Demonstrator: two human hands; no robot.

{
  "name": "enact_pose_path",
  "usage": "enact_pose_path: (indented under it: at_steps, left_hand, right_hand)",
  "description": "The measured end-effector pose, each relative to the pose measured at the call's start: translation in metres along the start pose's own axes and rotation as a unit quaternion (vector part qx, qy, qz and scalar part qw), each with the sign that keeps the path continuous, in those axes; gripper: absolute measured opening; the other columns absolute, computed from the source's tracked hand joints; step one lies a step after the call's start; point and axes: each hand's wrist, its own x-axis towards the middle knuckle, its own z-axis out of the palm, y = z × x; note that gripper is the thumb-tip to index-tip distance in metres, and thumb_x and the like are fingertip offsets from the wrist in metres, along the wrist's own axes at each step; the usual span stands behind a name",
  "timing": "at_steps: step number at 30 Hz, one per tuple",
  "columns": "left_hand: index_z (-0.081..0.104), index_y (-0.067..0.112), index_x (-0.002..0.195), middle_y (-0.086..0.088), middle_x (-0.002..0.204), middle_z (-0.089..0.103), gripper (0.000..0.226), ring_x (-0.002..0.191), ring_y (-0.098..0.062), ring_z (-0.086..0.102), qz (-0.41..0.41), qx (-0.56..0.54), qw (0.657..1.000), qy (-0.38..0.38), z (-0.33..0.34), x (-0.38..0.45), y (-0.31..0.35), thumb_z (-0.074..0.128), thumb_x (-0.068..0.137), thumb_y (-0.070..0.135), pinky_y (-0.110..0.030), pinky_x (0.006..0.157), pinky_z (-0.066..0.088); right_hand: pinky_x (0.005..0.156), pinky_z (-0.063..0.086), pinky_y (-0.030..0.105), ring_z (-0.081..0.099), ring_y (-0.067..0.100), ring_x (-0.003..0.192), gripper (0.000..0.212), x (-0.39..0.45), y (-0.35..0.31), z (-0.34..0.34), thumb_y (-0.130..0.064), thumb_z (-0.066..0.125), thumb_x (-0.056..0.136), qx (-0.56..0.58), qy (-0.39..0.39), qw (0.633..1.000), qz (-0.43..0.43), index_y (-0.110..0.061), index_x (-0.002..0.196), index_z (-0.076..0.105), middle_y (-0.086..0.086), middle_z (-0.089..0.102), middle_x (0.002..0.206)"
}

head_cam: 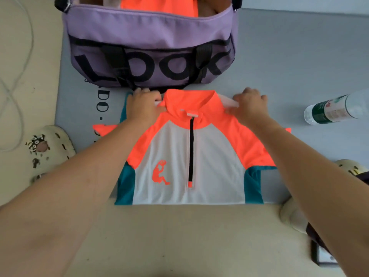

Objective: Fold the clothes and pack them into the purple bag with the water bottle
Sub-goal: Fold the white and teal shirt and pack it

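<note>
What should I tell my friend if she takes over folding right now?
Left hand grips the shirt at the shoulder left of the collar. Right hand grips the shoulder on the other side.
The shirt lies face up on the grey mat, just in front of the purple bag; its bottom looks already folded under, sleeves still out.
The bag is open, with something orange already inside.
The water bottle lies on its side on the mat, to the right.
Left to do: finish folding the shirt, put it in the bag, then add the bottle.
</note>
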Motion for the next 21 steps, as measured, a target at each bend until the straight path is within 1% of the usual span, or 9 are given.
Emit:
enact_pose_path:
  at_steps: [3,6,7,9,12,15,17,19,21]
  left_hand:
    - [0.056,0.016,0.123,-0.012,0.127,0.051,0.043,0.119,-0.035,0.043,-0.019,0.029,0.995,0.090,0.005,-0.020,0.016,0.064,0.082,0.028,-0.046,0.089,0.037]
    - [0.053,0.016,0.132,-0.012,0.141,0.047,0.056,0.126,-0.036,0.044,0.094,0.041,0.988,0.116,0.027,-0.059,0.045,0.062,0.077,0.024,-0.046,0.093,0.037]
    - [0.054,0.019,0.134,-0.012,0.144,0.045,0.057,0.129,-0.037,0.043,0.140,0.044,0.984,0.096,0.037,-0.075,0.056,0.063,0.078,0.025,-0.047,0.095,0.037]
    - [0.045,0.027,0.143,-0.010,0.157,0.030,0.063,0.142,-0.037,0.030,0.191,0.065,0.979,-0.012,0.060,-0.102,0.076,0.062,0.084,0.040,-0.052,0.106,0.031]
    - [0.009,0.038,0.155,-0.001,0.164,-0.011,0.088,0.150,-0.032,-0.011,0.166,0.099,0.968,-0.159,0.090,-0.126,0.084,0.053,0.084,0.065,-0.057,0.117,0.004]
    - [-0.002,0.041,0.154,0.004,0.162,-0.021,0.098,0.148,-0.028,-0.022,0.152,0.095,0.970,-0.166,0.096,-0.127,0.081,0.054,0.080,0.071,-0.057,0.117,-0.005]
    - [0.000,0.042,0.154,0.005,0.162,-0.022,0.098,0.147,-0.027,-0.023,0.146,0.093,0.969,-0.175,0.093,-0.124,0.082,0.056,0.079,0.070,-0.056,0.116,-0.005]
    - [0.000,0.042,0.153,0.006,0.161,-0.025,0.096,0.147,-0.027,-0.025,0.138,0.088,0.968,-0.191,0.090,-0.121,0.086,0.056,0.080,0.070,-0.056,0.117,-0.005]
    - [0.003,0.043,0.153,0.006,0.161,-0.024,0.092,0.147,-0.027,-0.025,0.123,0.082,0.966,-0.214,0.085,-0.118,0.091,0.053,0.082,0.070,-0.056,0.117,-0.004]
  right_hand:
    - [0.090,0.037,0.045,0.045,0.035,0.114,0.057,-0.013,0.008,-0.005,-0.039,0.075,0.076,0.061,0.096,0.993,0.026,-0.013,0.122,0.053,0.015,0.049,0.122]
    - [0.090,0.038,0.046,0.048,0.036,0.112,0.065,-0.035,0.032,-0.001,-0.038,0.078,0.073,0.107,0.134,0.983,0.068,-0.007,0.123,0.049,0.015,0.051,0.122]
    - [0.091,0.037,0.045,0.049,0.036,0.113,0.064,-0.044,0.044,0.002,-0.039,0.078,0.074,0.112,0.116,0.983,0.082,-0.007,0.122,0.049,0.014,0.052,0.121]
    - [0.093,0.035,0.044,0.050,0.032,0.114,0.060,-0.059,0.066,0.009,-0.040,0.078,0.074,0.092,0.043,0.990,0.098,-0.011,0.119,0.051,0.011,0.053,0.120]
    - [0.091,0.030,0.041,0.053,0.028,0.112,0.049,-0.074,0.091,0.016,-0.046,0.075,0.075,0.030,-0.054,0.992,0.112,-0.018,0.110,0.055,0.005,0.061,0.112]
    - [0.085,0.028,0.039,0.051,0.029,0.111,0.030,-0.078,0.104,0.008,-0.050,0.065,0.080,-0.038,-0.133,0.981,0.139,-0.023,0.093,0.061,0.005,0.059,0.100]
    - [0.089,0.032,0.040,0.047,0.031,0.111,0.034,-0.079,0.113,-0.002,-0.049,0.064,0.082,-0.071,-0.154,0.976,0.138,-0.021,0.101,0.066,0.007,0.050,0.101]
    - [0.083,0.038,0.037,0.050,0.030,0.102,0.038,-0.079,0.119,-0.014,-0.043,0.068,0.082,-0.045,-0.172,0.977,0.120,-0.012,0.102,0.068,0.007,0.047,0.096]
    - [0.071,0.040,0.032,0.051,0.026,0.087,0.034,-0.082,0.121,-0.027,-0.037,0.070,0.080,-0.001,-0.199,0.974,0.107,-0.008,0.097,0.068,0.007,0.056,0.091]
